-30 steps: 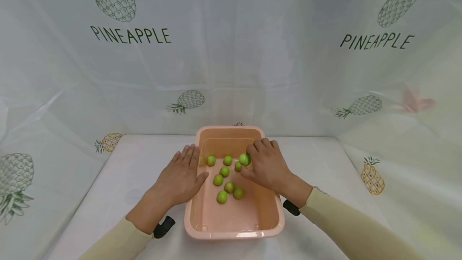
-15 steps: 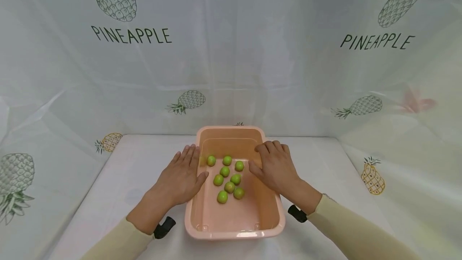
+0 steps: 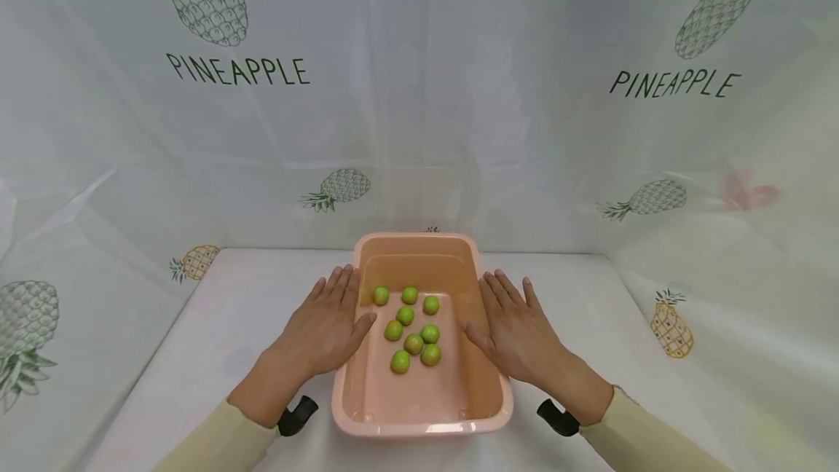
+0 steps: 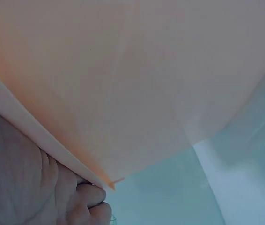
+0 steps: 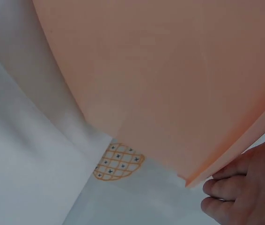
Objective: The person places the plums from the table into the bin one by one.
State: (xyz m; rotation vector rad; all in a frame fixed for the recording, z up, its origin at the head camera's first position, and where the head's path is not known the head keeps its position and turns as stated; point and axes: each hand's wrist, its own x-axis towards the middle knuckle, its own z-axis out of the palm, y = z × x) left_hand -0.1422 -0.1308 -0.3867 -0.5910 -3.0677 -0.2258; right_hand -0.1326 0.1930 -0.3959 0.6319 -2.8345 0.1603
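A pink plastic basin (image 3: 432,403) stands on the white-covered table, holding several small round green fruits (image 3: 404,315) scattered over its floor. My left hand (image 3: 324,326) rests palm down on the basin's left rim, fingers straight and thumb over the inner edge. On the right rim my right hand (image 3: 521,333) lies in much the same way, with straight fingers and nothing gripped. The left wrist view has the basin's outer wall (image 4: 137,89) above the left palm (image 4: 25,173). In the right wrist view, the right fingers (image 5: 228,187) show under the rim; the fruits are hidden there.
The table (image 3: 262,290) reaches out on both sides of the basin. Behind it hangs a pale sheet (image 3: 426,122) printed with pineapples, which also runs down both sides. A black wrist strap (image 3: 559,417) sits below the right wrist, and another (image 3: 298,415) below the left.
My right hand has let go of a green fruit, which now lies among the others, and has moved out to the right rim, its fingers straightening. The left hand stays on its rim.
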